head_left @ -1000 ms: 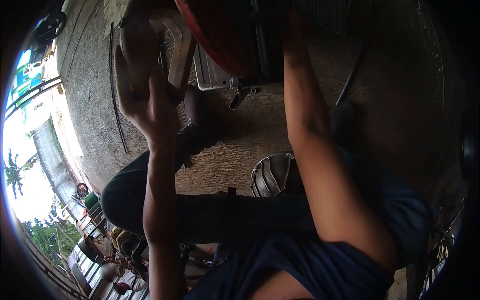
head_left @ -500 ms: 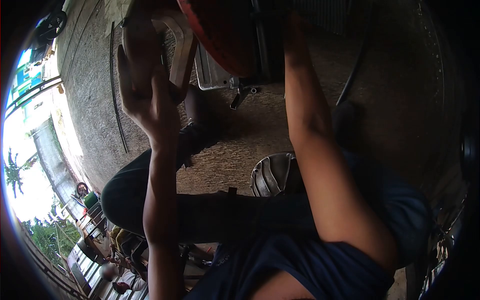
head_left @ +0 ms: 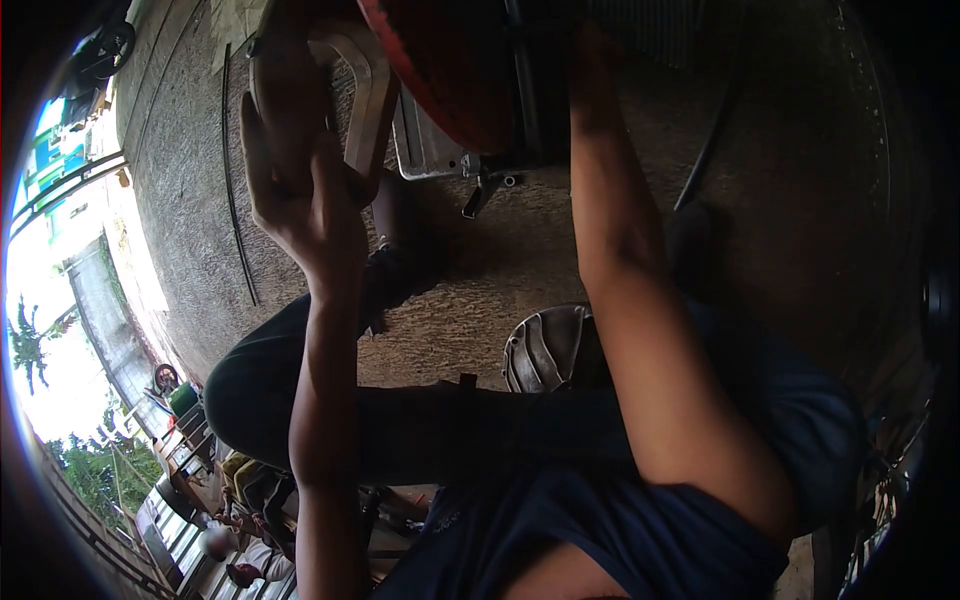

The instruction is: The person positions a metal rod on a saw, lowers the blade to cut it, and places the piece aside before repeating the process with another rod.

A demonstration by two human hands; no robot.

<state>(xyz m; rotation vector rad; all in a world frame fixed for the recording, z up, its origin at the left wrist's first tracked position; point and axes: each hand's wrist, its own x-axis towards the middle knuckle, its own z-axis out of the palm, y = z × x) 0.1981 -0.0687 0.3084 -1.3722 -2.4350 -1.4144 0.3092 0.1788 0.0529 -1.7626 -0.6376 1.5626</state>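
My left hand (head_left: 312,215) is at the upper left, its thumb and fingers around a rounded dark part (head_left: 288,105). Beside that part stands a pale angular frame (head_left: 371,100), attached to a machine with a curved red cover (head_left: 425,70). A grey metal plate (head_left: 425,140) shows below the cover, with a small bracket (head_left: 482,190) at its lower edge. My right forearm reaches up to the machine's right side, where my right hand (head_left: 592,50) lies in deep shadow; its fingers cannot be made out.
A ribbed round metal cover (head_left: 548,348) rests on the rough floor (head_left: 440,325) near my bent legs. A thin dark rod (head_left: 232,180) lies at the left, and a hose-like piece (head_left: 705,155) at the right. A person (head_left: 255,565) and cluttered items are at the lower left.
My left hand and forearm have shifted slightly to the right, with the hand still around the rounded part. My right arm stays nearly in place.
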